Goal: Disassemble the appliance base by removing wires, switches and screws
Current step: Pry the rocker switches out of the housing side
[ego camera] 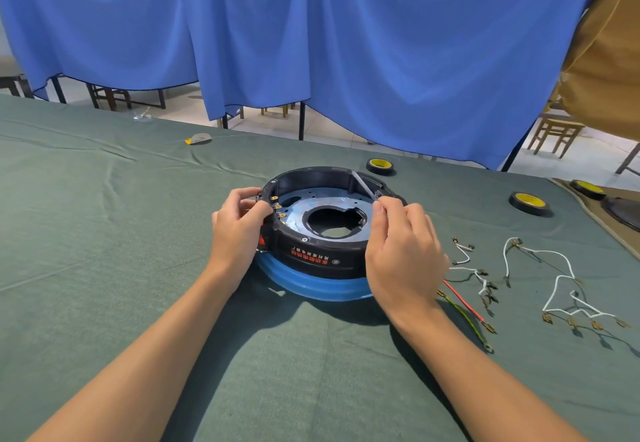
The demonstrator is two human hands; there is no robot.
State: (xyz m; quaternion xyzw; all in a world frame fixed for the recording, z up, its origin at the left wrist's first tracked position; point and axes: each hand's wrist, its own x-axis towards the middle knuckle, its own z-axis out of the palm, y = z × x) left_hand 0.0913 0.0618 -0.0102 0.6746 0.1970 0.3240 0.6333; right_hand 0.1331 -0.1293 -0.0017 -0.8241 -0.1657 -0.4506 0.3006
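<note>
The appliance base [325, 261] sits mid-tabletop [104, 234], open side up. My left grip [239, 230] curls round its left rim by the red switch [264, 241]. My right grip [405, 251] pinches a thin grey tool [363, 183] angled into the far wall. The plastic shell looks rigid and light and may slide, so I'd hold the rim, clear of the brass terminals [277, 206].

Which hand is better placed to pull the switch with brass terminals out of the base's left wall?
Left, probably. The left hand grips the base right beside the brass terminals, while the right hand pinches a thin grey tool at the opposite side.
</note>
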